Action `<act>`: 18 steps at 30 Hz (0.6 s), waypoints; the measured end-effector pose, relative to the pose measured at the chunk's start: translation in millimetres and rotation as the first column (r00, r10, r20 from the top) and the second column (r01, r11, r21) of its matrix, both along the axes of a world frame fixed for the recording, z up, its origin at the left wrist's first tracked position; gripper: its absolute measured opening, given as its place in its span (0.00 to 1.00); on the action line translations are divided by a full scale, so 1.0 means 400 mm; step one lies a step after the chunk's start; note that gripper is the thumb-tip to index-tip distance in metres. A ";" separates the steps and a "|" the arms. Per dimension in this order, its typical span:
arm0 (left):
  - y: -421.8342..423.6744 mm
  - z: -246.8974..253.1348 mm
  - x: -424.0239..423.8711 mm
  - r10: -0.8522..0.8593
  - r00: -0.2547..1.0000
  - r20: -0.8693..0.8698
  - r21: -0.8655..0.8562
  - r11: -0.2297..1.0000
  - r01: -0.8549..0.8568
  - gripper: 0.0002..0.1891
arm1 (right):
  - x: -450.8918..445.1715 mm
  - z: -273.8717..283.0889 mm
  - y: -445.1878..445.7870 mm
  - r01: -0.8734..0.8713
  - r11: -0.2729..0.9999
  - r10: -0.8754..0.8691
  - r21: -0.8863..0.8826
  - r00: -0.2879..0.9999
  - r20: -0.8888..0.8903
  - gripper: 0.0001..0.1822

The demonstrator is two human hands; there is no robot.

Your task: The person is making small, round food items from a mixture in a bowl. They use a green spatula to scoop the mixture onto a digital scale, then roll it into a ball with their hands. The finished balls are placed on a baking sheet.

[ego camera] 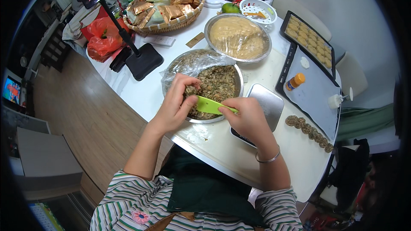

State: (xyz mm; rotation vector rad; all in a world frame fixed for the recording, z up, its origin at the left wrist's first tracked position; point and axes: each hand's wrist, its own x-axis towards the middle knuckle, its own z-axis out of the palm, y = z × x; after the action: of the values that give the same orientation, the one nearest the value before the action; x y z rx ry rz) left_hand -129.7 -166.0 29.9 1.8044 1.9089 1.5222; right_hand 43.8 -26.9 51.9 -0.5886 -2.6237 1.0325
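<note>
Over a steel bowl point(241, 85) of chopped, dark mixed filling point(218, 81), my left hand point(175, 104) cups a lump of that filling point(190, 91) in its curled fingers. My right hand point(249, 117) pinches the handle of a lime-green plastic spatula point(207, 105), whose blade meets the lump near my left thumb. Crumpled plastic wrap point(192, 62) covers the bowl's far side. Beneath my right hand lies a kitchen scale point(268, 104), partly hidden by it. To the right, a row of several filling balls point(309, 131) rests on the pale mat point(292, 166).
Behind the bowl stands another bowl of wrapped dough point(237, 37). A phone stand point(144, 61) is at left, near a wicker basket point(167, 24) of packets. At right, a paper-lined tray point(308, 86) bears an orange-capped jar point(295, 81) and a plunger mould point(337, 100); another tray point(308, 40) holds shaped pastries.
</note>
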 end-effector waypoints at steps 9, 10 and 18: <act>0.017 -0.042 0.059 0.321 0.938 0.130 0.231 0.910 -0.343 0.05 | -0.038 0.004 0.005 0.013 0.980 0.017 0.200 0.989 -0.148 0.08; 0.017 -0.040 0.061 0.325 0.940 0.100 0.225 0.913 -0.340 0.05 | -0.042 0.002 0.010 -0.026 0.980 0.054 0.197 0.989 -0.139 0.08; 0.016 -0.065 0.070 0.330 0.942 -0.057 0.208 0.927 -0.312 0.06 | -0.045 -0.015 0.014 -0.199 0.980 0.200 0.019 0.973 -0.116 0.06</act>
State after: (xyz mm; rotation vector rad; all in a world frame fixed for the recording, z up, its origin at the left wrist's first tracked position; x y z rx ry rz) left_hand -101.7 -159.4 4.0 1.7244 2.2637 1.8176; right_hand 25.7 -21.3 46.0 -0.2567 -2.6210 1.0778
